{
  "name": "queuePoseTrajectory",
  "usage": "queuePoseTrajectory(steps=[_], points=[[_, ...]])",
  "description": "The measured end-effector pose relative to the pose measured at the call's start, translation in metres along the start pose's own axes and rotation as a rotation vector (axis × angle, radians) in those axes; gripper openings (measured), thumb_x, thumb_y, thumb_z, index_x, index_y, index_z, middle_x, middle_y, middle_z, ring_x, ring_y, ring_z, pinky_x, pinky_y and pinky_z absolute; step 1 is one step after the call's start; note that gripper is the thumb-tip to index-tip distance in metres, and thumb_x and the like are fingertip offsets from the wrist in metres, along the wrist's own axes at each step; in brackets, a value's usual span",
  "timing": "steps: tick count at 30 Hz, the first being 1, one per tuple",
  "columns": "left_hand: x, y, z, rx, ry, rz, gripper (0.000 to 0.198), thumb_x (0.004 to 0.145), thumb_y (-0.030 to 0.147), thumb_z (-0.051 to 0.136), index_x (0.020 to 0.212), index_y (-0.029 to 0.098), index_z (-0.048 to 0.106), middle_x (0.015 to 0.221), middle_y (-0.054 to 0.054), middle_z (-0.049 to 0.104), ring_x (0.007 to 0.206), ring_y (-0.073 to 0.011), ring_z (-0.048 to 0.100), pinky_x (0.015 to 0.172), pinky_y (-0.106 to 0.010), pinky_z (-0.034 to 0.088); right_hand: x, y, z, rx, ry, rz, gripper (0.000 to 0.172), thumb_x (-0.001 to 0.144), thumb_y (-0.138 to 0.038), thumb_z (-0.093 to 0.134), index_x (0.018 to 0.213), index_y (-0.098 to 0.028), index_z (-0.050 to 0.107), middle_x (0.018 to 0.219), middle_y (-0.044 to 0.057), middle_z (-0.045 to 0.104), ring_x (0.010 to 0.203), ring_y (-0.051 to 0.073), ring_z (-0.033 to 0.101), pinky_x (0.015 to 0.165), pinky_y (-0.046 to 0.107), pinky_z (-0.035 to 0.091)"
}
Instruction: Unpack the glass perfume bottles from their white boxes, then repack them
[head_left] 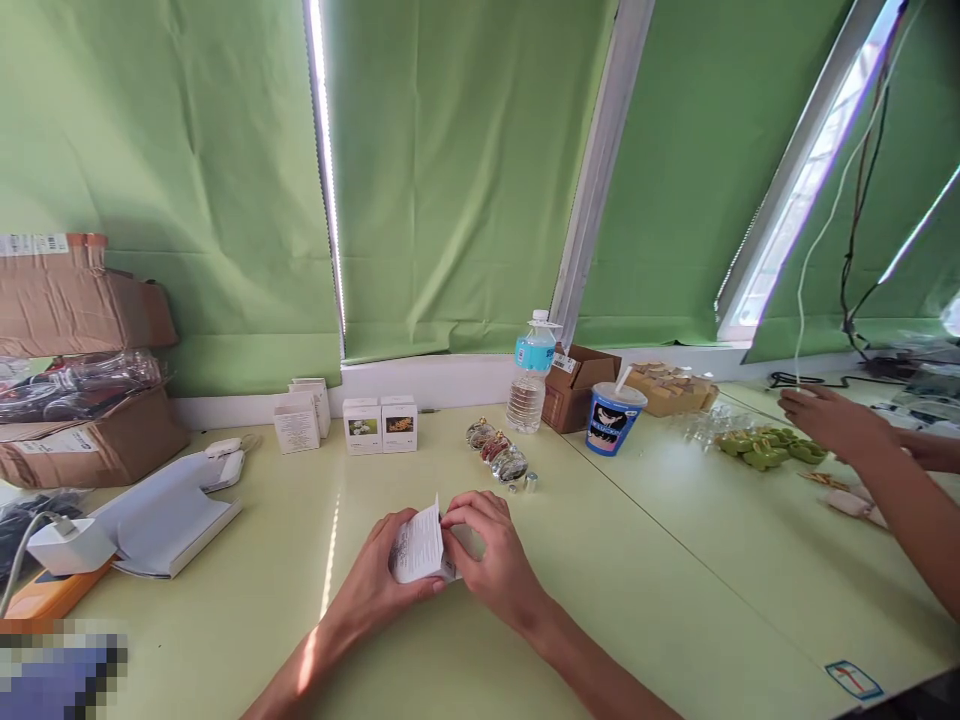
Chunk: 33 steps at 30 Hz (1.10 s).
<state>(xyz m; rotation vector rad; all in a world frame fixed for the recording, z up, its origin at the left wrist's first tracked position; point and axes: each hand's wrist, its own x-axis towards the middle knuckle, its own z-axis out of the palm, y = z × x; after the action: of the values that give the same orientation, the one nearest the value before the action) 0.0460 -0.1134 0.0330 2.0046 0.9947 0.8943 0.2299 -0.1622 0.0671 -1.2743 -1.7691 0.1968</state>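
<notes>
My left hand [371,580] and my right hand [495,555] meet over the pale green table [660,610], both closed on a small white box [421,548] with printed text on its side. The left hand cups it from below and the side. The right hand's fingers pinch its top flap. Just beyond lie a few shiny wrapped ornaments [496,450] and two small silver caps [525,484].
Small white boxes [379,425] line the back edge. A water bottle [531,375], a brown carton [574,385] and a blue paper cup [611,418] stand further right. A white device [150,515] and cardboard boxes [75,380] sit left. Another person's hand [829,418] reaches over green pieces [765,447].
</notes>
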Motion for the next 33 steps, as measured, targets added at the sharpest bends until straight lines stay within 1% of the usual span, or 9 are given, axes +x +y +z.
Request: queuePoseTrajectory(steps=[4,9,12,15,19,24,27,30,33], points=[[0.0,0.002,-0.002,-0.046,-0.009,-0.03,0.074,0.063,0.05,0.076,0.125,0.018,0.052,0.122,-0.011,0.062,0.111,-0.0305,0.058,0.089,-0.038,0.049,0.002,-0.006,-0.007,0.088,-0.203,0.07,0.01,0.083,-0.019,0.054,0.076,-0.021,0.061,0.073,0.0,0.062,0.071,0.017,0.053,0.076,0.031,0.039],[-0.001,0.002,-0.003,-0.09,-0.007,-0.053,0.074,0.062,0.051,0.076,0.124,0.019,0.051,0.116,-0.01,0.065,0.103,-0.0291,0.061,0.085,-0.037,0.05,0.005,-0.002,-0.017,0.238,-0.329,0.175,0.034,0.086,-0.027,0.049,0.054,-0.018,0.049,0.058,-0.001,0.048,0.066,0.015,0.046,0.066,0.027,0.037],[-0.001,0.001,-0.002,-0.111,-0.016,-0.055,0.076,0.062,0.052,0.076,0.124,0.018,0.05,0.117,-0.011,0.064,0.104,-0.0281,0.061,0.085,-0.036,0.05,0.004,0.003,-0.02,0.34,-0.433,0.249,0.027,0.085,-0.029,0.053,0.061,-0.018,0.053,0.064,-0.001,0.052,0.064,0.013,0.047,0.058,0.024,0.035],[-0.001,0.001,-0.002,-0.109,-0.018,-0.048,0.077,0.062,0.053,0.076,0.125,0.018,0.049,0.118,-0.011,0.064,0.104,-0.0286,0.06,0.084,-0.036,0.051,0.004,0.006,-0.017,0.349,-0.413,0.259,0.011,0.078,-0.028,0.063,0.079,-0.018,0.059,0.071,-0.002,0.058,0.065,0.013,0.051,0.06,0.024,0.039],[0.001,-0.003,-0.003,-0.066,-0.031,-0.034,0.076,0.063,0.055,0.074,0.125,0.018,0.049,0.117,-0.01,0.064,0.105,-0.0285,0.061,0.085,-0.037,0.051,0.004,0.004,-0.011,0.257,-0.295,0.177,0.013,0.081,-0.022,0.057,0.093,-0.02,0.061,0.081,0.001,0.06,0.067,0.013,0.054,0.063,0.024,0.043],[0.0,-0.004,-0.002,-0.065,-0.029,-0.036,0.072,0.067,0.054,0.072,0.126,0.019,0.049,0.119,-0.01,0.063,0.104,-0.0275,0.06,0.087,-0.039,0.05,0.002,0.001,-0.009,0.04,-0.231,0.099,0.018,0.075,-0.019,0.063,0.093,-0.022,0.062,0.087,0.003,0.058,0.075,0.016,0.055,0.068,0.026,0.043],[-0.002,0.0,0.0,-0.065,-0.035,0.027,0.072,0.063,0.05,0.076,0.124,0.02,0.053,0.12,-0.01,0.062,0.107,-0.029,0.058,0.091,-0.039,0.049,0.0,0.006,-0.005,-0.122,-0.249,0.026,0.014,0.07,-0.017,0.066,0.084,-0.02,0.065,0.087,0.004,0.061,0.082,0.02,0.055,0.077,0.03,0.041],[-0.003,0.005,0.001,-0.039,-0.081,0.073,0.068,0.059,0.048,0.078,0.119,0.022,0.058,0.117,-0.008,0.062,0.105,-0.0294,0.059,0.089,-0.037,0.05,-0.003,0.012,0.003,-0.111,-0.334,-0.052,0.0,0.073,-0.019,0.064,0.073,-0.019,0.064,0.082,0.004,0.063,0.079,0.019,0.056,0.074,0.028,0.04],[-0.004,0.007,0.001,-0.033,-0.085,0.056,0.064,0.061,0.048,0.076,0.118,0.023,0.059,0.115,-0.007,0.063,0.102,-0.0288,0.06,0.085,-0.035,0.052,-0.005,0.017,0.011,-0.032,-0.304,-0.045,0.003,0.072,-0.016,0.063,0.07,-0.018,0.063,0.082,0.003,0.063,0.077,0.016,0.056,0.068,0.024,0.04]])
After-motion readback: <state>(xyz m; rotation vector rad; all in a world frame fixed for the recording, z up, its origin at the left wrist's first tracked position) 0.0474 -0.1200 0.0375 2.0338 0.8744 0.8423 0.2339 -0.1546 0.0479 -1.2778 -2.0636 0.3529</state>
